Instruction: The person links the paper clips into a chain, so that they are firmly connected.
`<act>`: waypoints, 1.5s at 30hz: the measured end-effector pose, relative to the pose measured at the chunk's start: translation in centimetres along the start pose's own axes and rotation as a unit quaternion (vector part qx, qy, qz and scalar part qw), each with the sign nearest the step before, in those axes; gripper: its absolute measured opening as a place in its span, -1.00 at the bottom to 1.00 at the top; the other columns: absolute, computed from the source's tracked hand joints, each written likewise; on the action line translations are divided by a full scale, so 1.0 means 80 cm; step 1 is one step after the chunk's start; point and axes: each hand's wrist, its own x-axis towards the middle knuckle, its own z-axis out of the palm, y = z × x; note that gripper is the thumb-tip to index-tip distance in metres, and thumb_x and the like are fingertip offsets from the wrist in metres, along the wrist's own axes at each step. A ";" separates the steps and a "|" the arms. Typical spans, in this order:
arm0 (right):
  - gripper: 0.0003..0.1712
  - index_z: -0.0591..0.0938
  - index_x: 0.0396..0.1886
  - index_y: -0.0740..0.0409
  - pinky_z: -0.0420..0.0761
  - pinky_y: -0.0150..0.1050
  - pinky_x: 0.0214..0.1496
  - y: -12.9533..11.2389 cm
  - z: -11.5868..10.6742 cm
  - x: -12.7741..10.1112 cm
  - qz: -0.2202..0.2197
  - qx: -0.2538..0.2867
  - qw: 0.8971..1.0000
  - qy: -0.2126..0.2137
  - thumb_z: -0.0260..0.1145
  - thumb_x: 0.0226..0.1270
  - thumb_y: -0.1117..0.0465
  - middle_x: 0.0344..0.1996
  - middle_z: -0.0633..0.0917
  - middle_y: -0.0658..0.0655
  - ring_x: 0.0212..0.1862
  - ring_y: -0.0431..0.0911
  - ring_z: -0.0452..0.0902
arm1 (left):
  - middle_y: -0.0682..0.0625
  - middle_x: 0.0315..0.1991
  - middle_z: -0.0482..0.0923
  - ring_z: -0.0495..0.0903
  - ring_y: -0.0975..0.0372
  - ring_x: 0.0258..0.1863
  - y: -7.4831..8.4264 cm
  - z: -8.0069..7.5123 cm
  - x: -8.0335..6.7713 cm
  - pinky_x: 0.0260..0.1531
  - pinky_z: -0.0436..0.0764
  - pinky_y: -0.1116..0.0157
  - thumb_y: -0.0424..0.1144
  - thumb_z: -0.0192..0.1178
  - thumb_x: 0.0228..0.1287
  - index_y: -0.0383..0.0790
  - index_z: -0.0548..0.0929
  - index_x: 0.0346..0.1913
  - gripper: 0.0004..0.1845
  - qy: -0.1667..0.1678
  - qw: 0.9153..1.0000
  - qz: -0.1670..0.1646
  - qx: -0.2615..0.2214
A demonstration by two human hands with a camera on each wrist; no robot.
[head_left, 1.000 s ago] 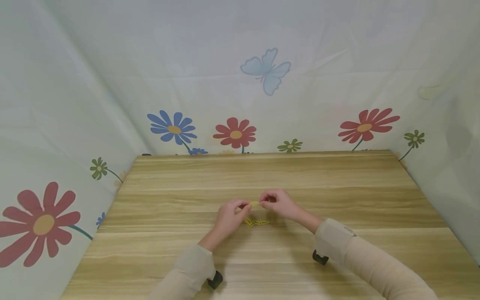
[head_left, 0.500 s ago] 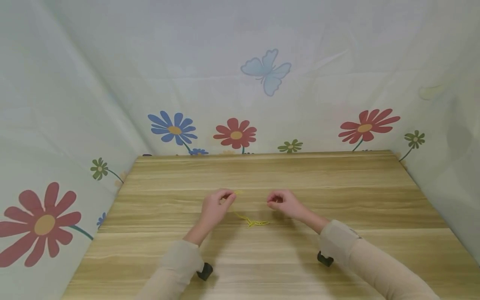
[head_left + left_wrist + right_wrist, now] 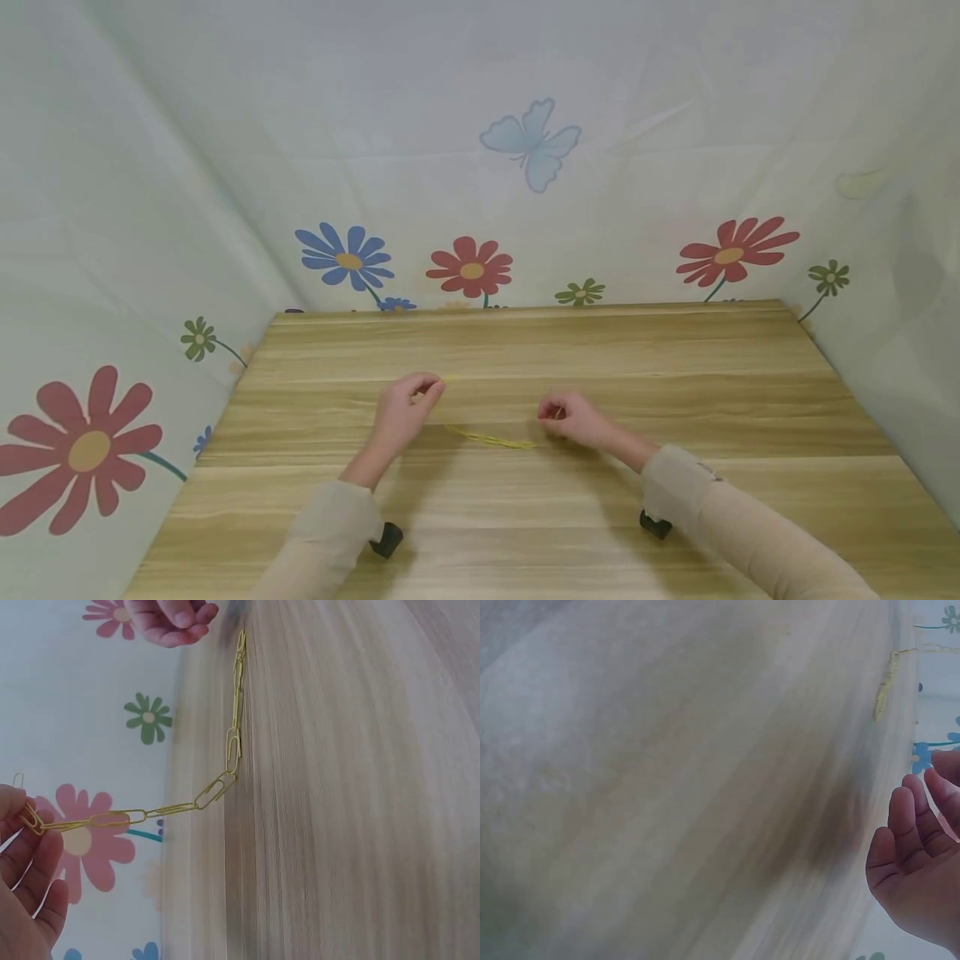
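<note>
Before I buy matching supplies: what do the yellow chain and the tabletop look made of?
The paperclip chain looks like thin bent wire with a glossy yellow or gold finish; whether coated or bare metal is unclear. The left hand pinches one end. The table shows light wood grain with a smooth matte surface, possibly laminate.

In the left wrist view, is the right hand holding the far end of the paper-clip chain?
No: the chain's far end lies on the table just below the right hand, apart from its fingers, while the left hand pinches the near end.
</note>
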 end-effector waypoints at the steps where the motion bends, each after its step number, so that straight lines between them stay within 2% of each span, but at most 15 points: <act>1: -0.88 0.56 -0.36 0.37 0.44 -0.43 -0.45 0.000 0.001 0.000 -0.005 -0.010 1.000 -0.002 0.20 0.09 0.38 -0.46 0.60 0.15 -0.47 -0.24 0.38 | 0.02 -0.36 0.61 0.52 0.24 -0.32 -0.001 -0.002 0.000 -0.33 0.55 0.29 -0.13 0.11 0.19 -0.18 0.63 -0.29 -0.80 0.000 1.000 -0.002 -0.001; 10: -0.87 0.59 -0.39 0.19 0.41 -0.44 -0.38 0.009 0.021 0.004 -0.018 -0.096 0.995 0.003 0.29 0.03 0.25 -0.52 0.58 -0.02 -0.44 -0.28 0.40 | 0.01 -0.41 0.62 0.53 0.25 -0.38 -0.010 -0.003 -0.002 -0.36 0.54 0.31 -0.17 0.13 0.18 -0.20 0.64 -0.31 -0.82 0.004 1.000 0.011 0.013; 15: -0.85 0.61 -0.39 0.07 0.41 -0.43 -0.36 0.004 0.029 0.006 -0.030 -0.180 0.983 0.007 0.33 0.00 0.15 -0.49 0.56 -0.08 -0.41 -0.27 0.43 | 0.02 -0.41 0.62 0.54 0.25 -0.37 -0.016 0.002 -0.007 -0.35 0.53 0.33 -0.16 0.13 0.18 -0.20 0.64 -0.31 -0.82 -0.003 1.000 0.005 0.015; 18: -0.84 0.62 -0.38 0.03 0.39 -0.42 -0.35 -0.001 0.031 0.005 -0.036 -0.212 0.977 0.005 0.33 -0.01 0.13 -0.45 0.54 -0.08 -0.38 -0.24 0.43 | 0.04 -0.41 0.62 0.53 0.27 -0.37 -0.019 0.004 -0.010 -0.36 0.52 0.34 -0.15 0.12 0.18 -0.18 0.64 -0.31 -0.82 -0.011 1.000 -0.010 0.015; 26: -0.88 0.62 -0.43 0.01 0.39 -0.36 -0.33 -0.006 0.033 0.004 -0.026 -0.218 0.976 0.001 0.34 -0.03 0.16 -0.42 0.54 -0.07 -0.34 -0.21 0.43 | 0.04 -0.42 0.62 0.52 0.28 -0.40 -0.020 0.010 -0.015 -0.39 0.52 0.36 -0.19 0.13 0.17 -0.17 0.64 -0.33 -0.86 -0.010 1.000 -0.013 0.012; 33: -0.93 0.60 -0.52 0.00 0.36 -0.38 -0.34 -0.005 0.036 0.006 -0.014 -0.213 0.977 0.001 0.35 -0.04 0.20 -0.47 0.51 -0.09 -0.37 -0.24 0.37 | 0.07 -0.43 0.61 0.51 0.31 -0.40 -0.024 0.018 -0.020 -0.41 0.51 0.41 -0.18 0.12 0.18 -0.20 0.64 -0.32 -0.83 -0.020 1.000 -0.018 0.006; 38: -0.93 0.58 -0.56 -0.01 0.35 -0.38 -0.36 -0.006 0.038 0.008 0.008 -0.203 0.979 -0.002 0.35 -0.04 0.21 -0.50 0.49 -0.10 -0.41 -0.26 0.35 | 0.06 -0.42 0.62 0.53 0.31 -0.40 -0.025 0.022 -0.022 -0.37 0.53 0.38 -0.21 0.14 0.16 -0.16 0.64 -0.36 -0.88 -0.024 1.000 -0.013 0.002; 45: -0.90 0.56 -0.60 0.00 0.36 -0.36 -0.38 -0.008 0.039 0.009 0.022 -0.192 0.981 -0.006 0.34 -0.04 0.23 -0.53 0.48 -0.09 -0.44 -0.25 0.34 | 0.04 -0.40 0.62 0.54 0.28 -0.36 -0.027 0.028 -0.024 -0.29 0.55 0.27 -0.20 0.16 0.14 -0.14 0.64 -0.36 -0.89 -0.024 0.999 -0.029 -0.003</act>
